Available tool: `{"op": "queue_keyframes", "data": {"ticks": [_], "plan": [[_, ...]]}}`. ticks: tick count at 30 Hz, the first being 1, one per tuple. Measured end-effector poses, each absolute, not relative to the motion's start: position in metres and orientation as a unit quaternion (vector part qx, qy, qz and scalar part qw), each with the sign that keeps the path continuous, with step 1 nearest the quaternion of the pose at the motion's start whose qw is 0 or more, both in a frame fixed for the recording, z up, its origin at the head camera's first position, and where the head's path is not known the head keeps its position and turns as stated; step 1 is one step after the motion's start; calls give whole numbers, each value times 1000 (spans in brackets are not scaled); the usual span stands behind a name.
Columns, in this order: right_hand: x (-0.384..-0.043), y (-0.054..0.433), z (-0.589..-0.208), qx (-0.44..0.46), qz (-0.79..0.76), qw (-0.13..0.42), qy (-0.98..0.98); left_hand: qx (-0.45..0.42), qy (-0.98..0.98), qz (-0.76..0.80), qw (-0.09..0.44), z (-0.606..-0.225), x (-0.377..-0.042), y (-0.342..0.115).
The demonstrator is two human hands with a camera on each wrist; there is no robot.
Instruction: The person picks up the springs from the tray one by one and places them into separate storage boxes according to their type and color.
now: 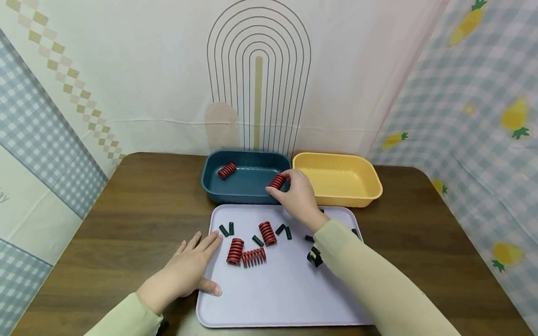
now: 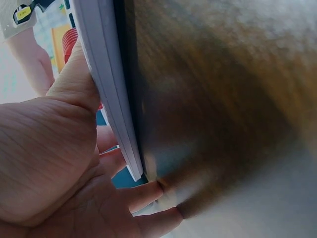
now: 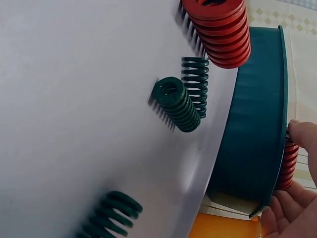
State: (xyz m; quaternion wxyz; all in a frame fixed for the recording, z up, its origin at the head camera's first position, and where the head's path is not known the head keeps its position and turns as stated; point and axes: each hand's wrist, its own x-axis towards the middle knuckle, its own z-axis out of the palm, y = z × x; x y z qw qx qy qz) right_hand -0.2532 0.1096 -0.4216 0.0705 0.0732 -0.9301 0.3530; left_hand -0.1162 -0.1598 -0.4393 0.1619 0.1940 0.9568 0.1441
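My right hand pinches a red coil spring between thumb and fingers, over the right end of the blue bin. In the right wrist view this red spring shows just past the bin's rim. Another red spring lies inside the bin at the left. Spread out at the left edge of the lilac tray, my left hand rests with straight fingers and its thumb on the rim. Closest to it on the tray are a red spring and small green springs.
A yellow bin stands beside the blue one, behind the tray. More red springs and small green springs lie about the tray. A black object shows by the right sleeve. A patterned cloth hangs behind the wooden table.
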Motion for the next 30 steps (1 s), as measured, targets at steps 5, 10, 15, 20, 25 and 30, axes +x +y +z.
{"op": "queue_keyframes", "data": {"ticks": [5,10,15,20,25,30], "plan": [[-253,110,-425,74,342,66,-934,192,956,149,165,-441,-115,-159],[-253,111,-424,72,337,62,-937,194,955,151,162,-440,-116,-159],[-255,110,-422,87,339,69,-934,192,957,151,160,-440,-116,-160],[-254,111,-420,92,347,61,-931,193,955,151,165,-440,-115,-160],[-251,119,-413,106,354,44,-928,196,956,148,160,-439,-116,-161],[-242,144,-400,142,367,33,-919,200,956,146,160,-439,-117,-161]]}}
